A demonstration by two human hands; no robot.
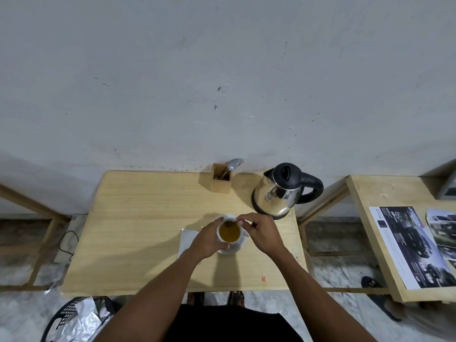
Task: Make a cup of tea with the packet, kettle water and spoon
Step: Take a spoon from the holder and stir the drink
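The left grip (209, 239) is wrapped around the white cup (229, 233) of tea, while the right grip (259, 230) just beside it pinches the spoon (232, 222) inside.

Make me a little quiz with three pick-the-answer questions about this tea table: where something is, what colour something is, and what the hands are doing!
1. Where is the kettle?
A. far right part of the table, behind the cup
B. on the floor
C. left edge of the table

2. What colour is the drink in the cup?
A. white
B. brownish amber
C. green

3. What is the left hand doing?
A. lifting the kettle
B. resting flat on the table
C. holding the cup

Answers:
1 A, it stands upright near the wall, beside the wooden holder.
2 B, the liquid looks amber.
3 C, it wraps the cup's side while the right hand pinches something thin at the rim.
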